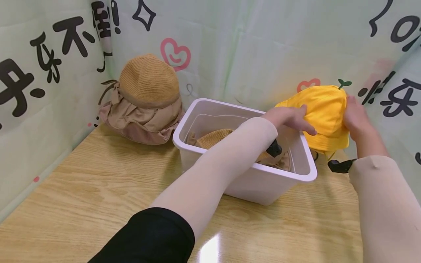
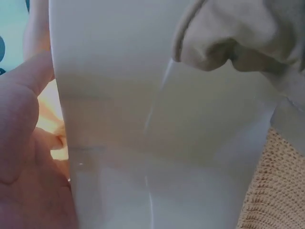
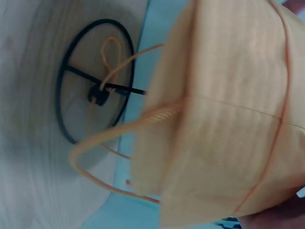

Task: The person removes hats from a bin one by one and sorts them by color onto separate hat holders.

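A yellow hat (image 1: 329,113) with a green sprout on its crown is at the right, just past the bin's right end. My right hand (image 1: 356,117) holds its right side, with most fingers hidden behind it. From the left, my left hand (image 1: 291,118) reaches across the bin, its extended fingers against the front of the hat. Yellow cords (image 3: 102,138) hang from the hat in the right wrist view. Beyond them shows a thin black ring base (image 3: 62,109) on the table.
A white plastic bin (image 1: 243,182) stands mid-table with a straw-and-tan hat (image 1: 215,138) inside. Another straw hat with a wide tan brim (image 1: 148,87) is back left. Printed cloth (image 1: 210,47) lines the back and sides of the wooden table (image 1: 98,190).
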`<control>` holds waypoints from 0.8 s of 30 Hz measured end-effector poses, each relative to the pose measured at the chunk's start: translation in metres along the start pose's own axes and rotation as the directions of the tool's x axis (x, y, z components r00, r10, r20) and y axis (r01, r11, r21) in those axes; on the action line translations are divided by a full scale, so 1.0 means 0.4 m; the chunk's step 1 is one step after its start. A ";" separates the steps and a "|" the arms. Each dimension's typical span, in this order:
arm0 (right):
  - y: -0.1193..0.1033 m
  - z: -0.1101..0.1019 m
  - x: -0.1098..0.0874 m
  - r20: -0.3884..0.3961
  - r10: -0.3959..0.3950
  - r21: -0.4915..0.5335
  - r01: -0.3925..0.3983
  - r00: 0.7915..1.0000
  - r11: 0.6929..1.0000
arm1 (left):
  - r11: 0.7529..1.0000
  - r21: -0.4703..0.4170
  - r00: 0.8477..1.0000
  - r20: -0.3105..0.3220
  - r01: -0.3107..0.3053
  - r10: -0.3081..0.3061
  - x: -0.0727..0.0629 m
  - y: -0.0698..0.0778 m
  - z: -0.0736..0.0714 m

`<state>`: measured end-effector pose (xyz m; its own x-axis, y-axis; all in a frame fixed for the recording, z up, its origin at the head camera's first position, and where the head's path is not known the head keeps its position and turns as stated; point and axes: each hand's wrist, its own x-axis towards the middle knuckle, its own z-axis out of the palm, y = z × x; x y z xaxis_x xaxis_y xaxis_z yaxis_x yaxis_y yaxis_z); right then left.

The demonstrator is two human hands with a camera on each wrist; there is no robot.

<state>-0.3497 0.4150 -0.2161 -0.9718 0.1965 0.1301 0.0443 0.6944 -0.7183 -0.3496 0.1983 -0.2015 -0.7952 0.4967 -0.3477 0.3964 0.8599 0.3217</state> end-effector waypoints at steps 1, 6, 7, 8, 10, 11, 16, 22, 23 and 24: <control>0.006 0.006 -0.007 -0.029 -0.011 0.011 0.011 1.000 1.000 | 1.000 0.010 1.000 -0.012 0.000 0.000 0.000 0.001 0.004; 0.037 0.066 -0.049 -0.216 -0.079 0.061 0.094 0.973 0.994 | 0.999 0.039 0.996 -0.091 -0.005 0.009 -0.006 0.002 0.021; 0.043 0.079 -0.056 -0.234 -0.097 0.059 0.113 0.967 0.992 | 0.999 0.038 0.995 -0.101 -0.017 0.021 -0.006 0.001 0.021; 0.047 0.090 -0.062 -0.243 -0.095 0.070 0.115 0.965 0.991 | 0.999 0.041 0.994 -0.108 -0.032 0.036 -0.006 0.001 0.021; 0.052 0.106 -0.071 -0.232 -0.077 0.094 0.101 0.970 0.990 | 0.997 0.042 0.991 -0.114 -0.065 0.069 -0.005 -0.002 0.017; 0.055 0.111 -0.072 -0.227 -0.068 0.100 0.093 0.972 0.991 | 0.996 0.035 0.989 -0.117 -0.083 0.087 -0.005 -0.003 0.015; 0.060 0.127 -0.075 -0.179 -0.010 0.135 0.035 0.984 0.990 | 0.990 -0.007 0.983 -0.123 -0.139 0.137 -0.003 -0.011 0.007; 0.075 0.130 -0.077 -0.148 -0.052 0.071 0.063 0.988 0.995 | 0.992 -0.019 0.986 -0.115 -0.121 0.118 -0.001 -0.010 0.008; 0.075 0.126 -0.078 -0.135 -0.064 0.054 0.072 0.989 0.996 | 0.993 -0.023 0.988 -0.110 -0.111 0.108 0.000 -0.009 0.008; 0.075 0.121 -0.078 -0.119 -0.080 0.034 0.085 0.990 0.996 | 0.994 -0.025 0.989 -0.105 -0.104 0.101 0.000 -0.008 0.009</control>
<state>-0.3294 0.3963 -0.2748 -0.9376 0.2215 0.2679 -0.0461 0.6846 -0.7275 -0.3492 0.1960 -0.2055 -0.7949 0.5657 -0.2193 0.4653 0.8004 0.3780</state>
